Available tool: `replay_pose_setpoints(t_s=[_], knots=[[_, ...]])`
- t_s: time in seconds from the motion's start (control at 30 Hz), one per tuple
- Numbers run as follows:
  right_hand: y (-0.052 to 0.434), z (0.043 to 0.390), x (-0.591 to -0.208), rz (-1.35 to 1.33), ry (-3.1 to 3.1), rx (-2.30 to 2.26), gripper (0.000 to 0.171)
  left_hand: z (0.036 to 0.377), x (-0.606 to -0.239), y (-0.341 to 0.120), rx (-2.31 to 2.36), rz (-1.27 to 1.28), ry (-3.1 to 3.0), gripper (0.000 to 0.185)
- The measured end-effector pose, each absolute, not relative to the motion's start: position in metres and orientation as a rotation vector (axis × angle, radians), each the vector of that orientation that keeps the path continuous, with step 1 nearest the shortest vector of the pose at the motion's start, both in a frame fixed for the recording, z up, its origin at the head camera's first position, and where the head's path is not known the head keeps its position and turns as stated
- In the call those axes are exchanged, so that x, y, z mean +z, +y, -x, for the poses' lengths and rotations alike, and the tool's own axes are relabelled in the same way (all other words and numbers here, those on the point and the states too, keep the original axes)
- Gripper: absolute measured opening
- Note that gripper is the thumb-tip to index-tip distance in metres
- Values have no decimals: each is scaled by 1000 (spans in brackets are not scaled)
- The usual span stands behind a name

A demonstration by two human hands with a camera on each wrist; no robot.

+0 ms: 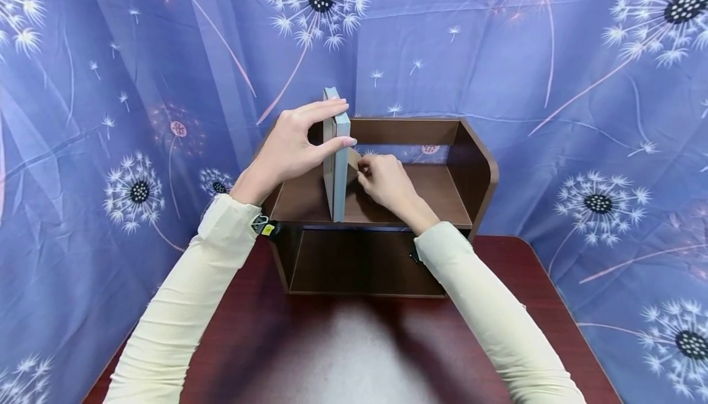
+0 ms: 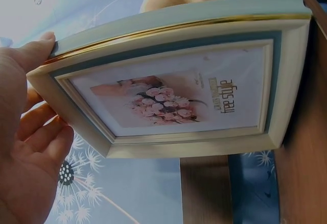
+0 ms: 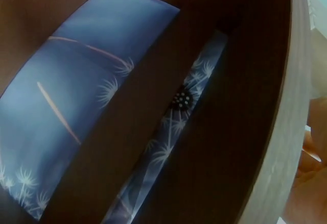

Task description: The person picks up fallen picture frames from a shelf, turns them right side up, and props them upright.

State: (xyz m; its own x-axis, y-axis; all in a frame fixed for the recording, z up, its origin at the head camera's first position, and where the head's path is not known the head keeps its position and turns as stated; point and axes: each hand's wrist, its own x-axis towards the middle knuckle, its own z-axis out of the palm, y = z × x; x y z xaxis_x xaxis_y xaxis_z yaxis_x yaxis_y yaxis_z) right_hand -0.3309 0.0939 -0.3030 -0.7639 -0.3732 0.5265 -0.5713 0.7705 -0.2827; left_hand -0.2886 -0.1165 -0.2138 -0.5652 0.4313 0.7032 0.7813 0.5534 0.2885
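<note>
A: What's on the left?

B: The left hand (image 1: 290, 146) grips a picture frame (image 1: 336, 155) near its top, thumb on the near edge and fingers curled over the far edge. The left wrist view shows the frame's (image 2: 173, 81) pale border and a flower print behind the glass.

A: Where does the frame stand?

B: Upright and edge-on, on the upper board of a brown wooden shelf (image 1: 470, 170), toward its left end. The shelf sits on a dark red table (image 1: 531, 281).

A: And the right side?

B: The right hand (image 1: 387, 182) is just behind the frame, fingertips pinched together on a brown flap at its back. A blue dandelion cloth (image 1: 581, 84) hangs all around.
</note>
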Motion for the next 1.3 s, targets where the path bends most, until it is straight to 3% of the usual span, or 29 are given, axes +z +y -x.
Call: replay_pose_setpoints(t_s=[1.3], knots=[[143,326,-313,-605,-2554,589,11,316,-221,-45,-741,1220,-2319,51]])
